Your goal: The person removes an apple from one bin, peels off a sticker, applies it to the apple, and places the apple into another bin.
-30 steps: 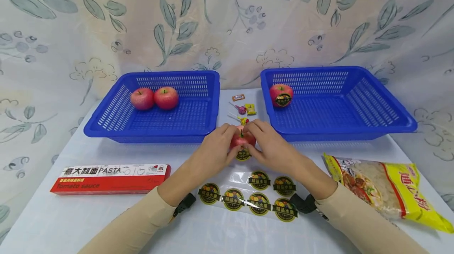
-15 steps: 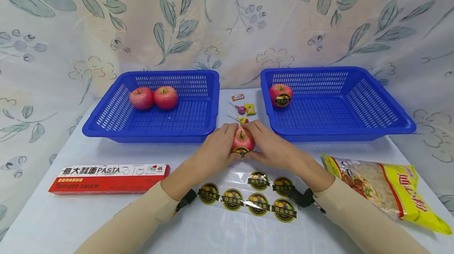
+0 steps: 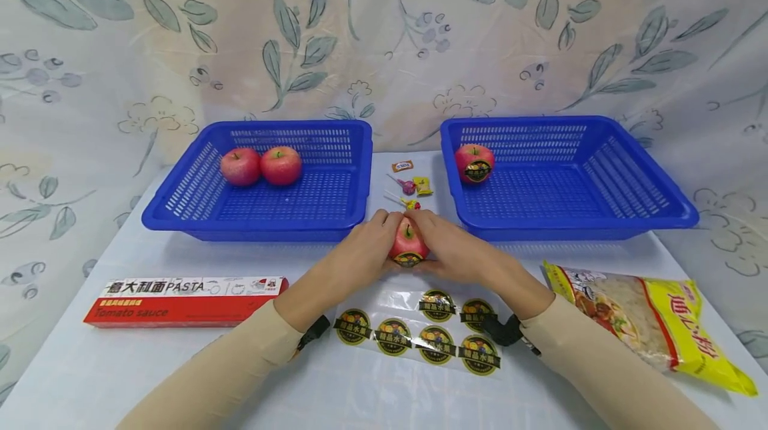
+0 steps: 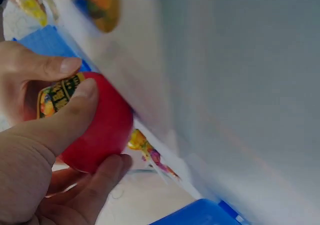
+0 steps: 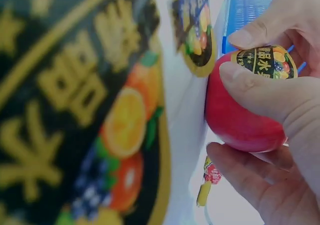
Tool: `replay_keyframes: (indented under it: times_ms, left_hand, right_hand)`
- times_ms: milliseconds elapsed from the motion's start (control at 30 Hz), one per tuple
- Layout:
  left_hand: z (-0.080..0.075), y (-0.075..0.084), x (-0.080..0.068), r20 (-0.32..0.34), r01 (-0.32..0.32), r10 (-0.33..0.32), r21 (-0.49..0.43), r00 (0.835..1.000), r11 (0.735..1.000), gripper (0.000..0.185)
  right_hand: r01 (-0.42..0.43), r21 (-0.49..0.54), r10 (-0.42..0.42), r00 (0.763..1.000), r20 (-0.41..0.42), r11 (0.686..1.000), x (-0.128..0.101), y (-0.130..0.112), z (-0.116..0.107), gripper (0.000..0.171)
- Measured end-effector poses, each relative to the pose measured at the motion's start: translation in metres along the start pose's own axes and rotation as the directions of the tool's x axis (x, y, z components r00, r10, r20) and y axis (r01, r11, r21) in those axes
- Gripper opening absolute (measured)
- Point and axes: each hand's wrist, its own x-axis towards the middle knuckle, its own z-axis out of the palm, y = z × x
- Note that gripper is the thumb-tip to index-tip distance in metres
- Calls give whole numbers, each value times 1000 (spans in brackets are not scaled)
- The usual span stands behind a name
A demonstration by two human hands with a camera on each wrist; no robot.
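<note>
The left hand (image 3: 367,243) and the right hand (image 3: 454,247) hold a red apple (image 3: 409,239) between them, fingers curled round its sides. The apple is near the middle of the desk (image 3: 360,407), stem up; whether it bears on the desktop is hard to tell. A round black-and-gold label (image 3: 409,259) sits on its side toward the desk's near edge, and both wrist views show the thumbs at the label.

Just nearer than the hands, a clear sheet (image 3: 384,300) with six more such stickers (image 3: 393,337) lies flat. Beyond the apple, toward the far edge, are a yellow lollipop (image 3: 412,204), a purple lollipop (image 3: 408,187), a yellow wrapped sweet (image 3: 423,186) and a small brown packet (image 3: 403,166).

Two blue baskets stand along the far edge. The left basket (image 3: 324,193) contains two touching apples (image 3: 281,165) without visible labels; the right basket (image 3: 540,193) contains one labelled apple (image 3: 474,162), close to its inner left wall. A red-and-white pasta box (image 3: 186,303) lies near the desk's left edge, and a yellow-ended noodle bag (image 3: 654,323) lies aslant near the right edge. A leaf-patterned cloth (image 3: 372,37) hangs behind the far edge.
</note>
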Motion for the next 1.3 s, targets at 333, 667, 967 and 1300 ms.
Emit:
replay_keyframes:
  times_ms: [333,667,967,1300]
  left_hand:
    - [-23,0,-13,79,16,-7,-109,997,994,60]
    - [-28,9,5,177,46,-8,-209,984,977,54]
    - [-6,24,46,151,72,0,-473,989,878,79]
    - [0,38,66,8,6,-4,-378,1000,926,72]
  right_hand:
    - [-48,3,48,999,-19,999,-27,-20,-26,87]
    - [-183,-19,184,983,26,983,-59,-37,-105,86]
    - [-290,-50,290,957,2,956,-59,9,-165,89]
    - [-391,23,385,915,124,920,-30,78,-198,88]
